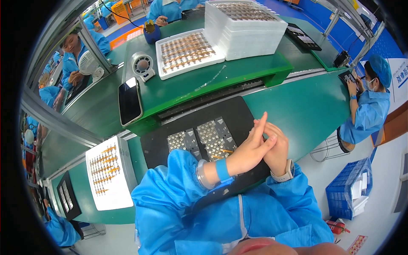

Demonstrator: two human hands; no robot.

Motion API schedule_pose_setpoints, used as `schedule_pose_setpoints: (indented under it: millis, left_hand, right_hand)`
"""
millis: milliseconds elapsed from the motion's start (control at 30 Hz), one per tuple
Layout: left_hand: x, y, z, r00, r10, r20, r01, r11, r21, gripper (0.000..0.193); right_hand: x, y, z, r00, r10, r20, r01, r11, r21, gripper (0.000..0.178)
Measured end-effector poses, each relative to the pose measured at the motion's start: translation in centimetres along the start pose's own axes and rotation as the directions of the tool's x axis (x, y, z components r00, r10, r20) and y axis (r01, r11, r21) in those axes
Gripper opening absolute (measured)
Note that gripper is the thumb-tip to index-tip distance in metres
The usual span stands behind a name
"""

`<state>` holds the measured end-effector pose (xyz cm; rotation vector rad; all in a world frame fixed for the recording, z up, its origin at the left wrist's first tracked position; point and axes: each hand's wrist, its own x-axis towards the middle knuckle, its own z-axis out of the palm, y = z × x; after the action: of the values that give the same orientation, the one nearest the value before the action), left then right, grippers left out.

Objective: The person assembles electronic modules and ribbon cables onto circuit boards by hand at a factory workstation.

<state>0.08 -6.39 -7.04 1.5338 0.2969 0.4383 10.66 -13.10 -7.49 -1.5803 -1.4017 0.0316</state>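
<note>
My left hand (250, 151), with a blue band at the wrist, reaches across to the right with its fingers stretched out. Against it lies my right hand (278, 158), a pale watch on its wrist, its fingers extended and partly hidden behind the left one. Neither hand shows an object in it. Beneath and left of them, a black mat (238, 111) bears two grey panels: a left panel (182, 140) and a right panel (212, 132), both set with rows of small round metal parts. An orange strip (224, 151) lies at the right panel, partly covered by my left forearm.
A white foam tray of parts (124, 190) stands at left. On the green raised shelf are a phone (130, 102), a small fan (143, 64), another foam tray (166, 73) and stacked foam trays (255, 40). Co-workers sit around; a blue crate (340, 197) stands at right.
</note>
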Motion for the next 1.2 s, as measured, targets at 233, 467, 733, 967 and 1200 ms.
schedule_pose_setpoints:
  millis: [233, 467, 733, 967, 1200]
  left_hand:
    - [-1.0, 1.4, 0.0, 0.999, -0.029, 0.028, 0.027, 0.997, 0.068, 0.077]
    - [-1.9, 2.5, 0.6, 0.973, 0.215, 0.082, -0.227, 0.958, 0.177, 0.081]
    - [-2.9, 2.9, 1.2, 0.944, 0.321, 0.081, -0.330, 0.929, 0.166, 0.085]
    - [-3.1, 3.2, 1.4, 0.906, 0.406, 0.117, -0.422, 0.858, 0.294, 0.086]
    - [-3.2, 4.1, 1.1, 0.899, 0.417, 0.132, -0.437, 0.852, 0.289, 0.084]
  right_hand:
    - [0.5, -1.4, -0.5, 0.988, 0.136, 0.073, -0.144, 0.981, 0.132, 0.030]
    - [0.3, -1.5, -2.2, 0.982, -0.158, 0.100, 0.159, 0.987, 0.006, 0.033]
    - [-0.3, -1.5, -2.1, 0.958, -0.285, -0.018, 0.285, 0.958, 0.012, 0.034]
    - [-0.5, -1.3, -1.4, 0.930, -0.334, -0.152, 0.339, 0.941, 0.004, 0.031]
    - [-0.8, -1.9, -2.5, 0.940, -0.303, -0.158, 0.299, 0.953, -0.046, 0.031]
